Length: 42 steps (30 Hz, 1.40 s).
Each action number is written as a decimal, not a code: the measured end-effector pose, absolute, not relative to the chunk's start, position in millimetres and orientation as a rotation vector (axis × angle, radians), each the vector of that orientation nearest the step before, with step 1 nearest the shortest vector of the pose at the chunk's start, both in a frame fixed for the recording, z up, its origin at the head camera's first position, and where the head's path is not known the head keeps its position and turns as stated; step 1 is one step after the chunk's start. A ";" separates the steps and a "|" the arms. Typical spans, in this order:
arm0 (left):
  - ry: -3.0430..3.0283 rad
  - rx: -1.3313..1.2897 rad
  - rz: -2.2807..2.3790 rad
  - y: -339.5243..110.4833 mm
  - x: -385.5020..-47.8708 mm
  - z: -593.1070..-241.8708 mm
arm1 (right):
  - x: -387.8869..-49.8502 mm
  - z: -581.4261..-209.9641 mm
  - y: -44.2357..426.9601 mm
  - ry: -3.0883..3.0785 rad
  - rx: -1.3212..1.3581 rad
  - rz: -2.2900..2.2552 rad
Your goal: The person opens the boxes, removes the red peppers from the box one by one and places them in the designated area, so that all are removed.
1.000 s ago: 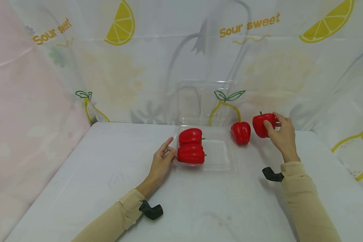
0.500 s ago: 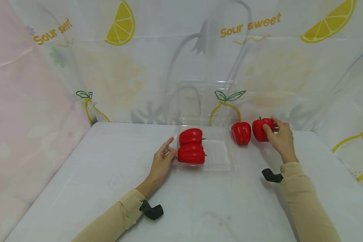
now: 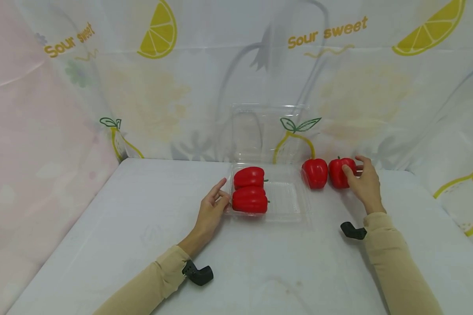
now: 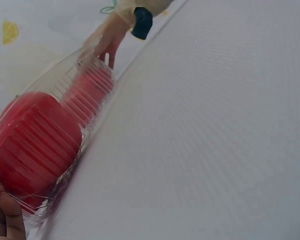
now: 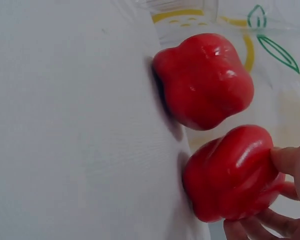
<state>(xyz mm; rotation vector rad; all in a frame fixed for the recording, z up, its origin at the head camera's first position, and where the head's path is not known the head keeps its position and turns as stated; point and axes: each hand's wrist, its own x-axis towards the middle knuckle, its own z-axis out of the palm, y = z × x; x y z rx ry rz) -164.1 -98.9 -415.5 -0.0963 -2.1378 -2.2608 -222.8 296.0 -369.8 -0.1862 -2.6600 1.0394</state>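
My right hand (image 3: 366, 183) holds a red bell pepper (image 3: 336, 175) at the table's far right, thumb on its near side and fingers round the back. In the right wrist view this bell pepper (image 5: 232, 175) sits low against the white surface. Just left of it stands a second red bell pepper (image 3: 314, 173). My left hand (image 3: 210, 212) touches the left wall of a clear plastic clamshell box (image 3: 284, 199), its index finger extended. Two more red bell peppers, a rear one (image 3: 248, 177) and a front one (image 3: 249, 200), lie side by side in the box's left half.
The box's clear lid (image 3: 256, 135) stands raised against the printed backdrop cloth (image 3: 205, 96). A white table (image 3: 260, 267) spans the space before the hands. A black wrist camera (image 3: 198, 273) sits on the left sleeve, another black camera (image 3: 353, 230) on the right.
My right hand has lowered its bell pepper to the table beside the other loose one. My left hand and the box have stayed in place.
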 end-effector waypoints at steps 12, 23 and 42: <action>-2.155 -0.101 -2.244 -99.2 -164.8 -416.8 | -225.7 -388.9 300.5 -2.671 -0.255 1.187; -2.169 -0.107 -2.232 -100.1 -164.4 -417.2 | -224.7 -399.1 302.6 -2.621 -0.311 1.248; -2.227 -0.176 -2.267 -103.2 -166.9 -414.5 | -218.2 -410.4 298.1 -2.189 -0.456 1.518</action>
